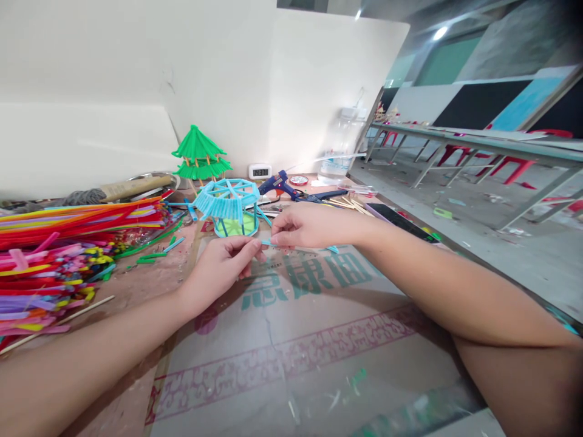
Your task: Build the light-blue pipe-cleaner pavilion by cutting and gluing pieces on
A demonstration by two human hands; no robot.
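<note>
- Right hand (310,224) and left hand (223,261), fingertips of both pinching a short light-blue strip (266,242)
- Light-blue pavilion frame (222,209), upright at 11 o'clock from the 2 hands
- Green 2-tiered roof (198,145), 11 o'clock, farther
- Blue glue gun (279,183), 12 o'clock on the worktop (136,282)
- White clock (260,172), 12 o'clock, near the gun
- The strip, between the hands

Left forearm (122,340) extends from lower left | left hand (225,264) pinching, thumb against forefinger | right forearm (410,273) slants in from right | right hand (310,224) pinching just beside it, other fingers seemingly curled
</note>
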